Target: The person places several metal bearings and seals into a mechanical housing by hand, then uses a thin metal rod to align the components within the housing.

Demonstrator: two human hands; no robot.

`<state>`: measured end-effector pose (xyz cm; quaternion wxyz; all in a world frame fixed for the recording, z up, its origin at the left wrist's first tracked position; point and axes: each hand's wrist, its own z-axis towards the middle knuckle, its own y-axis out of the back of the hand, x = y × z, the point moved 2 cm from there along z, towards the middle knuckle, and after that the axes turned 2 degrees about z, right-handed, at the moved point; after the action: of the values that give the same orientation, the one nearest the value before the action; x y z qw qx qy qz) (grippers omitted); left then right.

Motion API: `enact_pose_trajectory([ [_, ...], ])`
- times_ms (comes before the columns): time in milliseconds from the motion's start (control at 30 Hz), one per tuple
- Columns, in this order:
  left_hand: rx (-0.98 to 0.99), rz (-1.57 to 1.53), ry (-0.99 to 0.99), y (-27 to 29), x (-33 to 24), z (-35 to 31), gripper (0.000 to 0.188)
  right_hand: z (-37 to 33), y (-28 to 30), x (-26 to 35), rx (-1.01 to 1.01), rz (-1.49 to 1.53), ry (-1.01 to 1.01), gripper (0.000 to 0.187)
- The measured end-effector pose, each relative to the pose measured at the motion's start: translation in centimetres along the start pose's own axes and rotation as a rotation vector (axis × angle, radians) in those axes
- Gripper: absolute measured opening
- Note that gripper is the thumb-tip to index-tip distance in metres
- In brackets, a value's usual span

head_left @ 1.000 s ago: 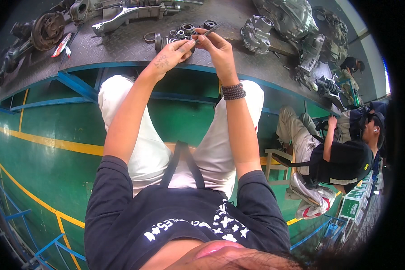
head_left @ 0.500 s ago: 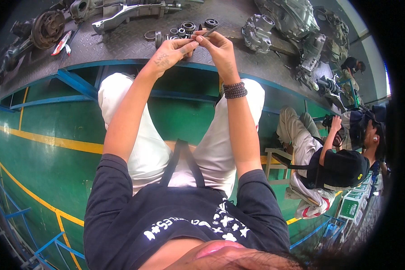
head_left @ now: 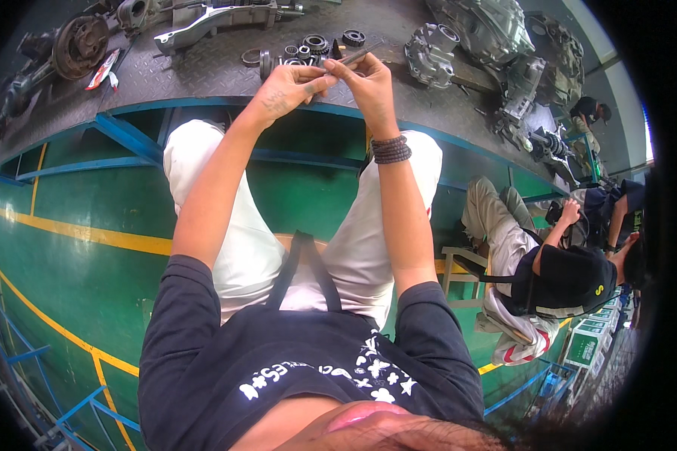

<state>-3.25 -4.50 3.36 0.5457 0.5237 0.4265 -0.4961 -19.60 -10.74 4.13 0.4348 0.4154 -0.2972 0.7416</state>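
Above the near edge of the metal-topped workbench (head_left: 203,75), both my hands are raised with their fingertips meeting. My right hand (head_left: 368,84) is closed in a pinch on a thin, dark metal rod (head_left: 363,53), whose free end points up and to the right. My left hand (head_left: 282,92) has its fingers curled and pressed together against the right fingertips; what they hold is hidden. Just beyond the hands lie several metal gears and rings, among them a toothed gear (head_left: 315,43), a smaller gear (head_left: 353,37) and a flat ring (head_left: 251,56).
A long metal housing (head_left: 218,21) lies at the back. On the right stand a cast gearbox casing (head_left: 431,54) and larger castings. An axle with a brake drum (head_left: 80,47) is at the far left. Another person (head_left: 572,274) sits at my right, near the bench.
The rod's free end has shifted slightly to the right and shows more of its length. My hands have barely moved. The people at the right have changed their posture.
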Motion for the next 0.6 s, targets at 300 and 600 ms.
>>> enact_pose_trajectory([
  [300, 0.022, 0.053, -0.068, 0.3, 0.0, 0.3, 0.037, -0.1, 0.2, -1.0, -0.226, 0.357, -0.242, 0.029],
  [600, 0.038, -0.103, -0.018, 0.7, 1.1, 0.6, 0.034, -0.1, 1.1, -1.1, -0.107, 0.237, -0.340, 0.036],
])
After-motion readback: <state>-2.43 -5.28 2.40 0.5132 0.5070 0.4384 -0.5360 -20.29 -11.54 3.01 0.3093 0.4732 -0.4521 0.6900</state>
